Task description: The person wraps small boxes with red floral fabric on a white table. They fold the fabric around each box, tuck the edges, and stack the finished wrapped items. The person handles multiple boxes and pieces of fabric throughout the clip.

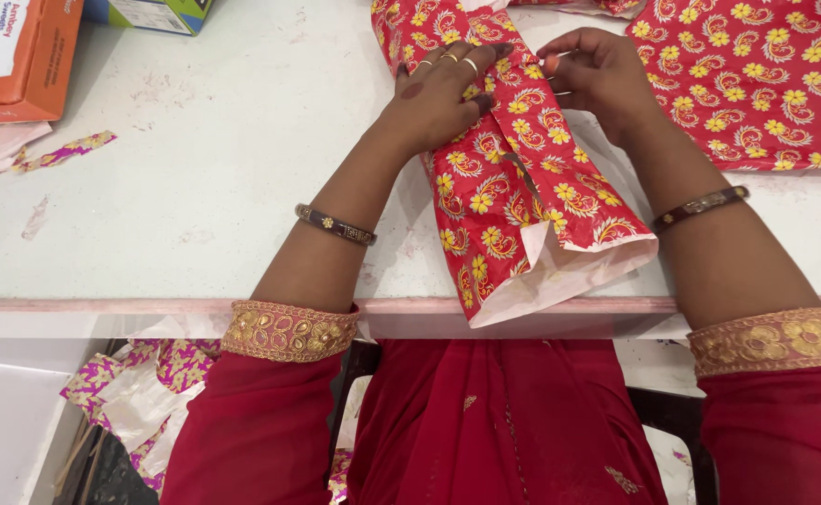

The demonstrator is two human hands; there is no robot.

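1. Left hand point(443, 93) presses flat on the red floral wrapped parcel point(513, 196) at the table point(205, 168) edge
2. Right hand point(597, 75) pinches the overlapping flap; keep the seam taut and aligned

A long parcel point(513, 187) wrapped in red paper with yellow flowers and white curls lies on the white counter point(214, 178), running from the far middle toward the near edge. Its near end is open, the white inside of the paper showing, and juts slightly past the edge. The paper overlaps along the top in a lengthwise seam.
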